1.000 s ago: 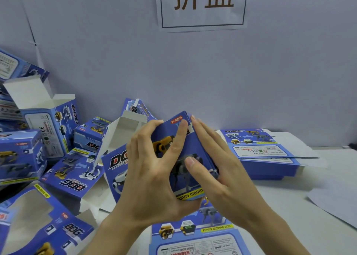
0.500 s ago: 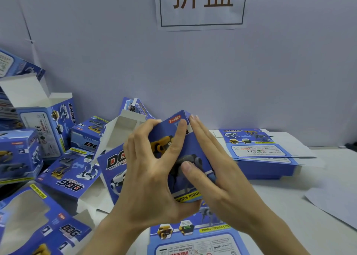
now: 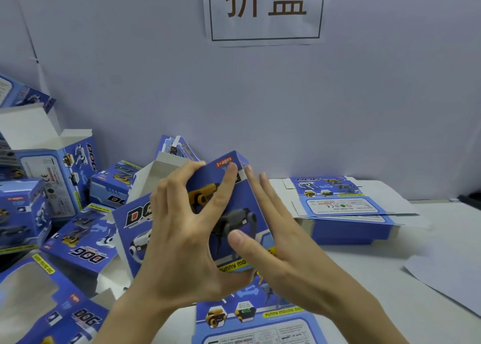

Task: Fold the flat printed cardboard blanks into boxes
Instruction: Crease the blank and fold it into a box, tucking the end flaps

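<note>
Half-formed box (image 3: 234,213) was held mid-scene, above bench (image 3: 442,239). Saw left hand (image 3: 179,239) gripping top edge, right hand (image 3: 281,242) flat, pressing right panel. Best bet imo was squaring corners first, then pressing along crease, not mid-panel.

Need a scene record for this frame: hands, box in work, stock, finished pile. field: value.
left hand: grips the box, fingers curled over its top edge
right hand: fingers straight, pressed flat on the box's right side
box state: partly formed, white flap open at its far left end
flat blanks: stack at right, by the wall
single blank: lies flat below the hands
folded boxes: pile at left
paper sign: on the wall
</note>
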